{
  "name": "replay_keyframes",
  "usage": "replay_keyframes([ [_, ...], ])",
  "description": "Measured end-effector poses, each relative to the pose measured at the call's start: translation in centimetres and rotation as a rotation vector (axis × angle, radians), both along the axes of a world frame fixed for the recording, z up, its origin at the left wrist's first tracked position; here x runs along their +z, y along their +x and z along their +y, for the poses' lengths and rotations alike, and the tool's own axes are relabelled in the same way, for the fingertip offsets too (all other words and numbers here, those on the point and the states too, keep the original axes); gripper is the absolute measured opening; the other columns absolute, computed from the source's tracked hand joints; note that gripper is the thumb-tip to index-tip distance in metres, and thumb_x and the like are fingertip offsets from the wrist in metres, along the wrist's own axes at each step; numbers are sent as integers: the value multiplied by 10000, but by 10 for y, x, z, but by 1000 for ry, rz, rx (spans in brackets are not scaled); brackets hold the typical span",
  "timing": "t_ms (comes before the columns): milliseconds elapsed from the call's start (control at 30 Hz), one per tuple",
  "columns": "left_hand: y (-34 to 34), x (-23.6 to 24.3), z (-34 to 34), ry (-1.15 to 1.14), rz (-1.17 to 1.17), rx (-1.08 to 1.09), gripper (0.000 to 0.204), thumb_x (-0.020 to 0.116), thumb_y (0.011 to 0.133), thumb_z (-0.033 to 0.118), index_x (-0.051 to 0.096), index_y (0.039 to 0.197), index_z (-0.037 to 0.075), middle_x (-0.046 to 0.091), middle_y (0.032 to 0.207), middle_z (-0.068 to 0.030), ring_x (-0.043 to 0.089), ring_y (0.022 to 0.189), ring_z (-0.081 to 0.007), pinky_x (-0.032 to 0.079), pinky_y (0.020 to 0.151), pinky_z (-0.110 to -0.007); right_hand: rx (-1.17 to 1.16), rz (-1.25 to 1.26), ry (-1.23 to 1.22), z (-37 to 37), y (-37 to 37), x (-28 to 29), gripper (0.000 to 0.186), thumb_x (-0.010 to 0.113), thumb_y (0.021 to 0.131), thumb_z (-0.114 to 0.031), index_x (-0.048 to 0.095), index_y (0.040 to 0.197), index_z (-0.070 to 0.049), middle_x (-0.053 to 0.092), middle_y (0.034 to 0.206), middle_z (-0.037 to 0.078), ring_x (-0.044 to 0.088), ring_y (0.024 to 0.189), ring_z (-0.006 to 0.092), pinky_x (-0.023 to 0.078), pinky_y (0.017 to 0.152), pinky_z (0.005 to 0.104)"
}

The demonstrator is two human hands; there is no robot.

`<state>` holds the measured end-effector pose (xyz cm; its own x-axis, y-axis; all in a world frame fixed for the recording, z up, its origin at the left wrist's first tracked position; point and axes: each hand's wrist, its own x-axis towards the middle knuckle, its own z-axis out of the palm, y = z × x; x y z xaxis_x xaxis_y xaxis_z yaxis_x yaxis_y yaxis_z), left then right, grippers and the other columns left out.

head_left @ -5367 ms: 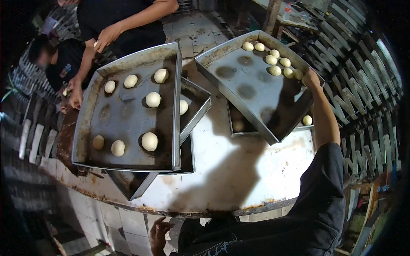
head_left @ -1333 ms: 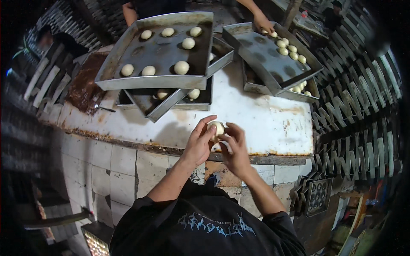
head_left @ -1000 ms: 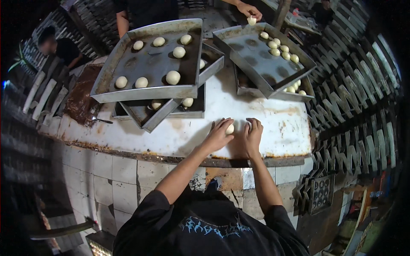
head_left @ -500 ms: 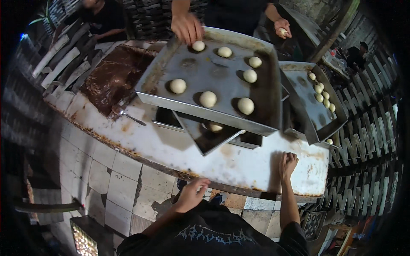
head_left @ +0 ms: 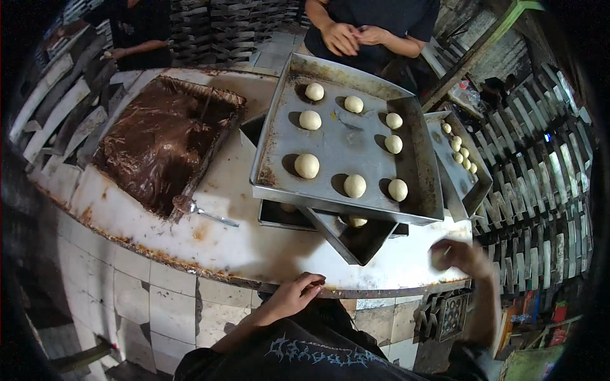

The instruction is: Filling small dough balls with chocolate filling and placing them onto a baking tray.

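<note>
My left hand (head_left: 298,293) is at the worktop's near edge, fingers loosely curved and apart, holding nothing visible. My right hand (head_left: 464,260), blurred by motion, is raised over the worktop's right end, fingers curled round a roundish shape too smeared to name. Above and between my hands, a metal tray (head_left: 265,165) with several pale dough balls (head_left: 306,166) rests on stacked trays (head_left: 346,244). A brown, glossy, chocolate-like mass (head_left: 159,136) fills a container at the left, with a metal utensil (head_left: 216,217) at its near corner.
A co-worker (head_left: 368,32) stands behind the top tray, both hands together. Another person (head_left: 136,35) is at the back left. A second tray (head_left: 481,190) with small balls is at the right. Slatted metal racks (head_left: 540,203) line both sides; a wooden post (head_left: 457,63) stands behind.
My view has swung left. Another ball sits in the top tray. The co-worker's hand has left that tray to join the other. My right hand has lifted and blurred.
</note>
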<state>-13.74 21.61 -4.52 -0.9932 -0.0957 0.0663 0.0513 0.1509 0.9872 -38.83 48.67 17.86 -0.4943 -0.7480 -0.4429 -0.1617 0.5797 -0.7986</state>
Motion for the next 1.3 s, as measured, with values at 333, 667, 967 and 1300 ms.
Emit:
replay_keyframes([
  [333, 31, 27, -6, -42, -231, 37, 338, 595, 856, 206, 543, 1142, 34, 589, 1086, -187, 563, 1020, -351, 451, 871, -408, 96, 1233, 172, -261, -131, -46, 404, 528, 854, -424, 633, 947, -45, 637, 902, 197, 610, 857, 372, 479, 769, 428],
  [667, -18, 28, 57, -19, -332, -165, 349, 559, 895, 226, 534, 1192, 43, 592, 1120, -178, 613, 973, -274, 474, 843, -362, -393, 1266, -381, -104, -136, 61, 395, 566, 877, -402, 643, 915, -16, 626, 698, 156, 616, 625, 232, 469, 599, 331],
  [967, -114, 76, 197, 206, 150, 50, 192, 522, 904, 106, 572, 1059, 4, 655, 850, -91, 570, 699, -156, 474, 641, -258, -492, 1098, 325, 192, -426, -110, 239, 548, 804, -219, 611, 871, 2, 624, 815, 225, 618, 808, 379, 456, 679, 458],
  [1300, -136, 99, 279, 175, 178, 640, 213, 453, 919, 14, 536, 1108, -40, 631, 922, -155, 624, 869, -197, 504, 747, -286, -16, 1371, 749, 193, -558, -188, 500, 463, 849, -227, 405, 1325, -84, 456, 1329, 124, 306, 1311, 311, 162, 1083, 487],
])
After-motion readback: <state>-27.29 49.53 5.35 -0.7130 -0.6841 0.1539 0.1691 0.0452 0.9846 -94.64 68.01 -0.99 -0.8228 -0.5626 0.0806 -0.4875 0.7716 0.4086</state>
